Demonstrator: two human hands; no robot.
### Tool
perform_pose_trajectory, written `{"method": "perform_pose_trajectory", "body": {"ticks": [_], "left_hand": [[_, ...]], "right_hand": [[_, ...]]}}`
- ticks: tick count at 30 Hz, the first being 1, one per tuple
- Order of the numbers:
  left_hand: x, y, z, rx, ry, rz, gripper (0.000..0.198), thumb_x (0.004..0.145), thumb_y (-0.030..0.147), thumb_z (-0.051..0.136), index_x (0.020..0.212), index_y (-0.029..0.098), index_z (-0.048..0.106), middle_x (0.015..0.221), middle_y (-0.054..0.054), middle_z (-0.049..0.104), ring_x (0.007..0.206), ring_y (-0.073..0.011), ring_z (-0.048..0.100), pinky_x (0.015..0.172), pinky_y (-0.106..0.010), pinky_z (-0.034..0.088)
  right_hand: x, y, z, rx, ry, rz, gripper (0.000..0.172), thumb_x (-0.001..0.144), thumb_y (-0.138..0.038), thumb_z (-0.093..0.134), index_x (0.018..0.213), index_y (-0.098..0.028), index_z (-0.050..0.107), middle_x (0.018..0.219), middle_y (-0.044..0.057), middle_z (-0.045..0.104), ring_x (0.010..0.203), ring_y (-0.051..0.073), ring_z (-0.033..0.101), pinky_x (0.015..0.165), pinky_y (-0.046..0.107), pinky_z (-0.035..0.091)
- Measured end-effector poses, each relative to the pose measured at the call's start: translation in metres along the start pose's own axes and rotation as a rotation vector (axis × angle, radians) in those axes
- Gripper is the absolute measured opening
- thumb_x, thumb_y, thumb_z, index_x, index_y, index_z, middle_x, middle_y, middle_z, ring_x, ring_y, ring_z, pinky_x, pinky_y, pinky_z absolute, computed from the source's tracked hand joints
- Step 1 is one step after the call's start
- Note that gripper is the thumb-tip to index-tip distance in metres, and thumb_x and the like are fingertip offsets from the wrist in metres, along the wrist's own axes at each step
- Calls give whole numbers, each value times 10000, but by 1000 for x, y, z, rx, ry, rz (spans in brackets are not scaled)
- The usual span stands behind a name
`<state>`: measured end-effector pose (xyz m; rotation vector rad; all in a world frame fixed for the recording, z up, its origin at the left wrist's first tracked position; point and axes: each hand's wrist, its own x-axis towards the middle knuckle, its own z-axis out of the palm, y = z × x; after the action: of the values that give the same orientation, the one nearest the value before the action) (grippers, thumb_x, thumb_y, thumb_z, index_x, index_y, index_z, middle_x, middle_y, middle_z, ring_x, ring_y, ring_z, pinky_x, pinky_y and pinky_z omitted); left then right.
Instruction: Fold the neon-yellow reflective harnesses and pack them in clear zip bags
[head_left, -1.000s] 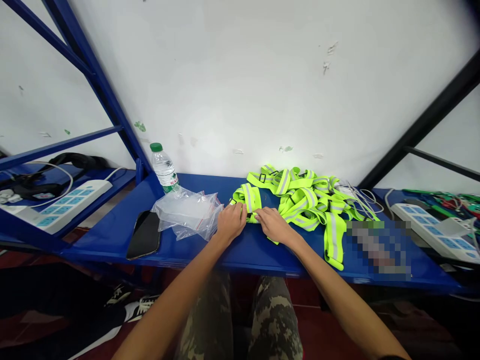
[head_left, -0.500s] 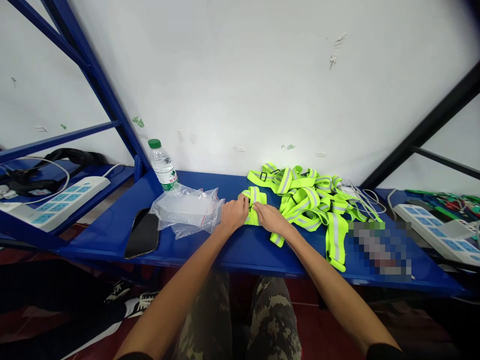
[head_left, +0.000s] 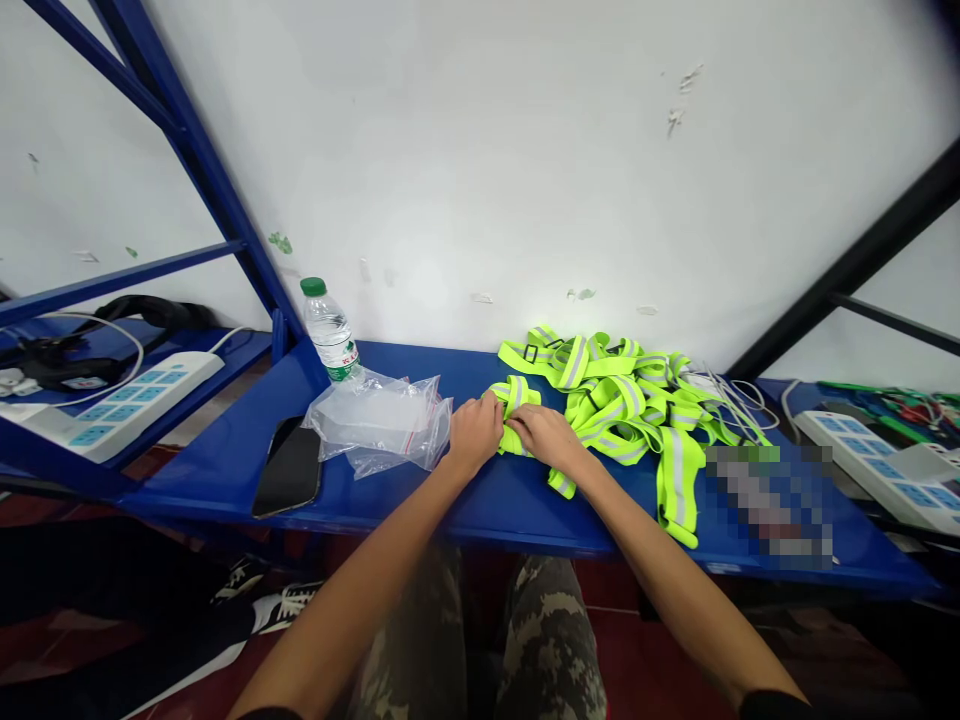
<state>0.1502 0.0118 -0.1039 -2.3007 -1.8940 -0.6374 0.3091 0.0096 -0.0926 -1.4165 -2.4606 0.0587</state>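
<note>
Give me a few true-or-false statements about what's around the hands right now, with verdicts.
1. The left hand touches a lime reflective strap. True.
2. The right hand grips the water bottle. False: it is on the same strap; the bottle stands by the wall.
3. The phone lies on the clear plastic bags. False: it lies beside them on the blue shelf.
4. A tangled pile of reflective straps lies right of the hands. True.

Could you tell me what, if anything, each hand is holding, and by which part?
The left hand and right hand both hold a fluorescent yellow reflective strap by a folded loop, the left at its left edge, the right over its lower part.
</note>
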Motion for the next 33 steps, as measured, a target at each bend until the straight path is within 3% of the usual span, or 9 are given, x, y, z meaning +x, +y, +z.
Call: {"method": "perform_pose_trajectory", "body": {"ticks": [4, 7, 13, 17, 21, 28, 31, 33], "left_hand": [[8, 0, 0, -26, -48, -59, 257, 997, 348, 359, 1021, 193, 562, 887, -83, 711, 818, -246, 678, 649, -305, 405], [10, -1, -2, -87, -51, -80, 257, 991, 375, 381, 1026, 196, 561, 857, -66, 712, 810, -235, 680, 669, -303, 420], [-3, -1, -8, -190, 140, 98, 422, 964, 495, 419, 1196, 162, 535, 1032, -112, 688, 985, -236, 614, 850, -340, 432], [-5, 5, -9, -50, 176, 145, 429, 986, 473, 345, 1068, 154, 619, 1006, -144, 682, 1002, -280, 571, 849, -400, 402], [11, 9, -11, -4, 121, 124, 511, 994, 501, 281, 939, 155, 652, 921, -149, 691, 966, -273, 591, 828, -385, 419], [51, 11, -14, 29, -132, -148, 512, 989, 436, 278, 982, 143, 698, 977, -169, 723, 945, -287, 683, 790, -371, 486], [58, 12, -10, 39, -223, -178, 484, 973, 426, 326, 1004, 121, 700, 1008, -191, 719, 966, -308, 693, 801, -385, 504], [59, 13, -7, 47, -216, -156, 454, 974, 400, 335, 1037, 116, 684, 1010, -197, 715, 969, -311, 696, 805, -394, 510]], "right_hand": [[-17, -2, -14, -15, -35, -124, 379, 884, -429, 637, 1129, -140, 634, 1077, 129, 678, 1078, 273, 586, 885, 367, 450], [-23, -6, -20, -84, -64, -141, 376, 868, -333, 662, 1171, -117, 611, 1087, 149, 672, 1066, 288, 588, 894, 387, 453], [-15, 5, -21, 22, -129, -92, 396, 934, -282, 549, 1297, -127, 527, 1181, 148, 673, 1115, 269, 622, 909, 359, 453], [-7, 21, -25, 165, -168, -96, 381, 947, -288, 530, 1314, -189, 516, 1226, 105, 674, 1143, 252, 629, 915, 337, 455], [-1, 28, -31, 237, -193, -96, 364, 960, -256, 494, 1318, -201, 527, 1236, 91, 673, 1106, 241, 645, 888, 321, 458], [18, 35, -24, 223, -133, -71, 357, 1010, -264, 390, 1290, -216, 605, 1096, 80, 706, 1009, 219, 659, 855, 304, 458], [23, 33, -15, 143, -81, -55, 341, 996, -198, 402, 1218, -205, 661, 1055, 85, 677, 963, 193, 645, 835, 282, 456], [21, 28, -10, 68, -19, -36, 335, 988, -173, 406, 1178, -198, 681, 1055, 89, 654, 928, 185, 627, 830, 288, 453]]}}
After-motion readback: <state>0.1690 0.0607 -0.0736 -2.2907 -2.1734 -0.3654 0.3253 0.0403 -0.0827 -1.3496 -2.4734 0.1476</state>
